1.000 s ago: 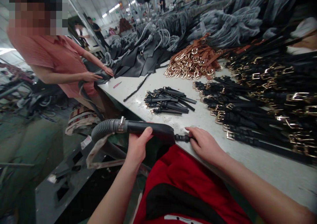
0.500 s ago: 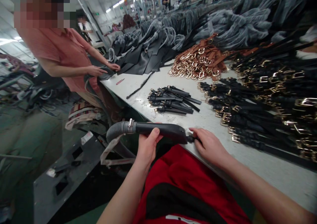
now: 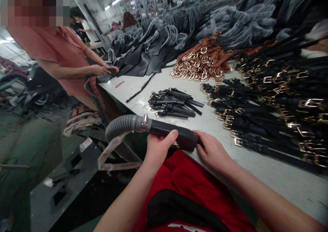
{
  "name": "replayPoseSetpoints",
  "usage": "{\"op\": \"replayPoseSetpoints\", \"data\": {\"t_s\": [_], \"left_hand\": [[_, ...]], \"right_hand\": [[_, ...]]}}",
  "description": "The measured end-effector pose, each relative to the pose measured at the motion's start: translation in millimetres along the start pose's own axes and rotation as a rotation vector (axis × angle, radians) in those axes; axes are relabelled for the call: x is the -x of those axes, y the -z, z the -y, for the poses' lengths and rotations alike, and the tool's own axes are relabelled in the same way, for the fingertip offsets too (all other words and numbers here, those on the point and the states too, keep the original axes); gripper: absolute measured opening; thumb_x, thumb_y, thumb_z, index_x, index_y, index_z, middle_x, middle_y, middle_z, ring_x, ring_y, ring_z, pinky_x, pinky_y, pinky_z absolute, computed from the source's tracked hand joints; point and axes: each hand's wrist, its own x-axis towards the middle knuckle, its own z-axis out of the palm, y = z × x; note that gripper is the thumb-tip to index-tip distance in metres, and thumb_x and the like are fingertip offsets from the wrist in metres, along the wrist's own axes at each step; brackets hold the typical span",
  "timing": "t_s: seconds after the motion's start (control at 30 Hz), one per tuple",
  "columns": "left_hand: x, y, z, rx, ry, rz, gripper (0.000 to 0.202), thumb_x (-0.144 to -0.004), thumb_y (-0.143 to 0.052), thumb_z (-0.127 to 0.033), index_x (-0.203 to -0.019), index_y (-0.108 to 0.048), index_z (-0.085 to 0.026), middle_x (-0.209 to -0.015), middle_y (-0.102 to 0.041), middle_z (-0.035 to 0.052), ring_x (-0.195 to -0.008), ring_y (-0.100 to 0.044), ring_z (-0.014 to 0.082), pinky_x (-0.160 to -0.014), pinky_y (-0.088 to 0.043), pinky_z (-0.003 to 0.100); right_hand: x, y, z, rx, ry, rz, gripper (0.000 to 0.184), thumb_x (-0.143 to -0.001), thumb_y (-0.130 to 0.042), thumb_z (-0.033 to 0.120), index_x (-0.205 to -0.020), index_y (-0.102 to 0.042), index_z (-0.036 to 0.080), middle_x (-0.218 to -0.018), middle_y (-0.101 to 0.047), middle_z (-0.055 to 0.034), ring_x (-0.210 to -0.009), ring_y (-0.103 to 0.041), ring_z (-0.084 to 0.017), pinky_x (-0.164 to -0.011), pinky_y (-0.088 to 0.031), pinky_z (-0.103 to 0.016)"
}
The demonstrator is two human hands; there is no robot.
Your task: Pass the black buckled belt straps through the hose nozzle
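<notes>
Grips a black nozzle [image 3: 176, 136] in the left hand [image 3: 158, 150], closed around its barrel with the thumb laid on top, just over the near edge of the table [image 3: 276, 177]. Holds the right hand [image 3: 212, 152] against the nozzle's mouth, fingers pressed together and curled on the tabletop; cannot tell whether anything is pinched beneath them. Joined at the rear, through a metal clamp [image 3: 145, 122], to a grey ribbed hose [image 3: 120, 124] curving down off the table's left edge. Beyond the nozzle, toward the table's middle, a small heap of short black straps [image 3: 174, 103]; along the right side, rows of black belts [image 3: 269, 105] with gold buckles; farther back, a pile of brown belts [image 3: 202, 62]. At the far left edge, a co-worker's hands [image 3: 105, 70] on dark sheet material [image 3: 143, 59]
</notes>
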Motion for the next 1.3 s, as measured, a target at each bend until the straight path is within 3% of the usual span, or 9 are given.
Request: {"op": "replayPoseSetpoints", "data": {"t_s": [0.23,0.37,0.47,0.67,0.77,0.87,0.97,1.1,1.3], "left_hand": [[-10,-3.2,6,0.066,0.047,-0.09,0.033,-0.061,-0.075,-0.036,-0.085,-0.062,-0.016,-0.085,-0.066,0.004,-0.086,-0.063,0.0207,-0.081,-0.049,0.037],[-7,21.2,10,0.215,0.163,-0.123,0.036,-0.063,-0.074,-0.035,-0.09,-0.059,-0.016,-0.088,-0.065,0.0041,-0.084,-0.062,0.0193,-0.075,-0.051,0.036],[1,42.3,13,0.257,0.154,-0.203,0.035,-0.065,-0.072,-0.034,-0.091,-0.058,-0.016,-0.094,-0.065,0.0053,-0.088,-0.062,0.0186,-0.076,-0.05,0.034],[10,39.1,16,0.347,0.162,-0.198,0.037,-0.063,-0.075,-0.032,-0.092,-0.058,-0.017,-0.092,-0.067,0.0042,-0.086,-0.064,0.0185,-0.078,-0.05,0.036],[10,45.8,8,0.332,0.161,-0.203,0.034,-0.064,-0.074,-0.034,-0.09,-0.062,-0.014,-0.09,-0.068,0.0053,-0.091,-0.063,0.0204,-0.08,-0.05,0.036],[12,62.2,6,0.307,0.137,-0.27,0.03,-0.065,-0.074,-0.029,-0.089,-0.064,-0.015,-0.091,-0.068,0.004,-0.095,-0.061,0.02,-0.081,-0.051,0.033],[16,72.0,7,0.341,0.171,-0.286,0.03,-0.064,-0.074,-0.03,-0.089,-0.062,-0.019,-0.091,-0.069,0.0019,-0.094,-0.062,0.0201,-0.077,-0.053,0.031],[25,70.4,3,0.358,0.212,-0.293,0.039,-0.059,-0.078,-0.032,-0.091,-0.059,-0.02,-0.091,-0.07,0.0032,-0.092,-0.064,0.0211,-0.077,-0.054,0.031],[26,63.8,-8,0.403,0.228,-0.303,0.047,-0.055,-0.079,-0.033,-0.092,-0.057,-0.016,-0.092,-0.071,0.0071,-0.091,-0.065,0.0223,-0.078,-0.054,0.033]], "right_hand": [[0,1,-1,-0.01,0.01,-0.002,0.045,-0.078,-0.041,0.014,-0.123,-0.046,0.012,-0.104,-0.061,-0.0116,-0.095,-0.055,-0.023,-0.086,-0.043,-0.038],[0,1,0,0.001,-0.003,-0.002,0.042,-0.079,-0.039,0.014,-0.121,-0.047,0.011,-0.099,-0.061,-0.0101,-0.091,-0.055,-0.021,-0.085,-0.043,-0.036],[0,0,0,0.001,0.01,0.01,0.041,-0.079,-0.039,0.013,-0.119,-0.049,0.012,-0.094,-0.061,-0.0085,-0.089,-0.054,-0.021,-0.084,-0.042,-0.036],[2,1,3,0.027,0.011,-0.012,0.041,-0.079,-0.04,0.012,-0.119,-0.048,0.013,-0.096,-0.06,-0.0086,-0.09,-0.053,-0.021,-0.082,-0.041,-0.035],[4,6,12,0.117,-0.006,-0.041,0.027,-0.081,-0.046,0.021,-0.106,-0.055,0.016,-0.101,-0.059,-0.0095,-0.094,-0.052,-0.023,-0.081,-0.038,-0.037],[3,7,17,0.208,-0.087,-0.051,0.014,-0.08,-0.054,0.033,-0.086,-0.058,0.02,-0.089,-0.061,-0.0052,-0.087,-0.053,-0.022,-0.076,-0.036,-0.035],[3,15,13,0.232,-0.095,-0.012,0.009,-0.079,-0.055,0.029,-0.08,-0.056,0.021,-0.08,-0.062,-0.0022,-0.079,-0.055,-0.019,-0.071,-0.036,-0.031],[14,58,-22,0.242,-0.095,0.016,0.013,-0.083,-0.046,0.024,-0.081,-0.059,0.02,-0.081,-0.065,-0.0025,-0.076,-0.059,-0.017,-0.068,-0.04,-0.029],[9,137,-123,0.348,-0.2,-0.122,0.022,-0.084,-0.043,0.036,-0.089,-0.06,0.022,-0.091,-0.068,-0.0067,-0.084,-0.063,-0.022,-0.075,-0.047,-0.036]]}}
